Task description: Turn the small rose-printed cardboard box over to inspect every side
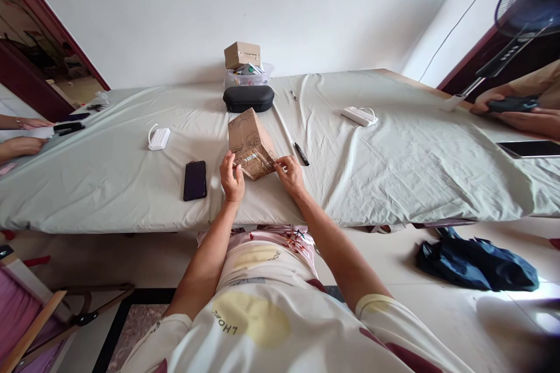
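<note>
A small brown cardboard box point(248, 141) rests tilted on the cloth-covered table point(394, 169), right in front of me. My left hand point(231, 178) pinches its near left corner, fingers closed on the cardboard. My right hand point(289, 173) grips the near right edge of the same box. A black marker pen point(301, 154) lies just right of the box, and a black phone point(195, 180) lies face down to the left of my left hand.
Behind the box sit a black zip case point(248, 98), a clear tub point(247, 76) and a second cardboard box point(242, 54). White power banks point(158, 138) point(359, 116) lie on either side. Other people's hands show at far left point(20, 145) and far right point(516, 109). A fan point(525, 6) stands at right.
</note>
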`<state>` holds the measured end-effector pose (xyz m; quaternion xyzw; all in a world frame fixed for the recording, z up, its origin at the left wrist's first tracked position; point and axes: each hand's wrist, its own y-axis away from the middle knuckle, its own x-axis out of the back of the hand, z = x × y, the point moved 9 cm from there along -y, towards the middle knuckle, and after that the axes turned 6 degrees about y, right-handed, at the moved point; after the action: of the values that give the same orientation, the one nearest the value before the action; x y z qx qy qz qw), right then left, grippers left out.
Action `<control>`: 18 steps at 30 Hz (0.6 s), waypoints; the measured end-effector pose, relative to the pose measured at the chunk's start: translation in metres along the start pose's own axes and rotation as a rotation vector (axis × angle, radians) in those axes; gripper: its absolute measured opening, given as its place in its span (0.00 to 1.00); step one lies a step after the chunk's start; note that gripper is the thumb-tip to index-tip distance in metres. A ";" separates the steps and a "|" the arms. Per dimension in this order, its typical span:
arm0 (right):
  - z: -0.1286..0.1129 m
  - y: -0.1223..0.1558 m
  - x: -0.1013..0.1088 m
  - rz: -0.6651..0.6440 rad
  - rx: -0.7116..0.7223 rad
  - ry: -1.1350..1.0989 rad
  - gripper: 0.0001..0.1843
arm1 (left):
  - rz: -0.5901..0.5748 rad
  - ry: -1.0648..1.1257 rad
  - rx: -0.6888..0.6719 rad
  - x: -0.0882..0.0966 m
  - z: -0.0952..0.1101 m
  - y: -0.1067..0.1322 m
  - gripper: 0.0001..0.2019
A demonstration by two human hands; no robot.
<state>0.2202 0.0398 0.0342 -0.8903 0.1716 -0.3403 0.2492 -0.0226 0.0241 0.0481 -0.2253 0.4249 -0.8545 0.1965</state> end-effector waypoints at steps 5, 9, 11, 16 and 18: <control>0.003 0.000 -0.002 -0.070 -0.037 0.046 0.07 | -0.068 0.089 -0.108 -0.011 0.010 0.002 0.25; 0.008 0.000 -0.005 -0.124 -0.076 0.132 0.07 | -0.088 0.085 -0.185 -0.020 0.021 0.003 0.23; 0.010 0.001 -0.008 -0.146 -0.089 0.172 0.07 | -0.106 0.080 -0.191 -0.024 0.023 0.004 0.23; 0.014 0.001 -0.015 -0.217 -0.077 0.226 0.06 | -0.130 0.148 -0.186 -0.026 0.024 0.003 0.23; 0.010 0.001 -0.017 -0.235 -0.031 0.222 0.06 | -0.128 0.178 -0.148 -0.025 0.020 0.003 0.25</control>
<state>0.2151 0.0499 0.0182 -0.8650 0.0978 -0.4606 0.1736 0.0092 0.0230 0.0510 -0.1890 0.4874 -0.8481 0.0861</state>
